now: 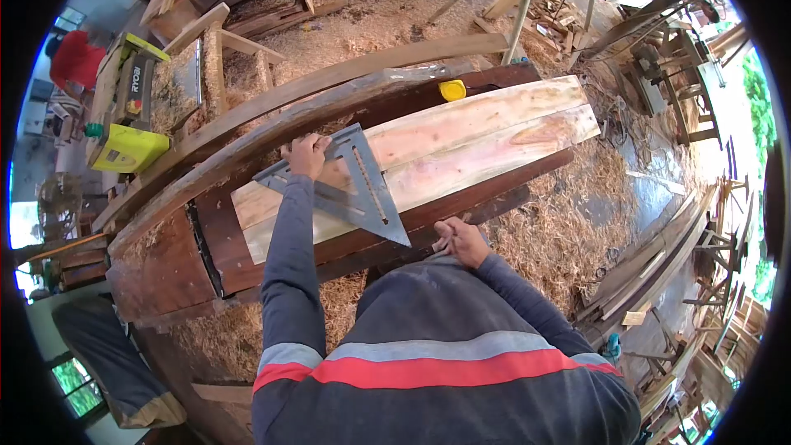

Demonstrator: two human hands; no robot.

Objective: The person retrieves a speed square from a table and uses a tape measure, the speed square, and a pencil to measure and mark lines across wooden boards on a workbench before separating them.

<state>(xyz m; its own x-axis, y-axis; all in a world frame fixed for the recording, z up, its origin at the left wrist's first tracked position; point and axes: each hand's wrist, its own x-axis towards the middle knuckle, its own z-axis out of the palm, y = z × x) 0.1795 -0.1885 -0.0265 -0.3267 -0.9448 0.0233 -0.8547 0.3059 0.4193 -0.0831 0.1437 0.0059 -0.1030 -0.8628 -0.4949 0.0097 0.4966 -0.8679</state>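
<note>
A pale wooden board (pixel 486 136) with a lengthwise line along it lies on a dark reddish-brown workbench (pixel 227 235). Across the board rests a large grey triangular speed square (pixel 367 177) with a slotted scale. My left hand (pixel 306 155) grips the square's far left part, fingers curled at its edge. Close to my body, beside the bench's near edge, my right hand (pixel 461 241) is closed with the fingers bunched; whatever it may hold is too small to tell. A yellow tape measure (pixel 452 90) sits at the board's far edge.
Long curved timbers (pixel 329 86) run along the bench's far side. A lime-green Ryobi box (pixel 132 148) stands at the left. Wood shavings (pixel 552 235) cover the floor. Stacked planks (pixel 651 255) lie at the right. A person in red (pixel 76 60) is at the far left.
</note>
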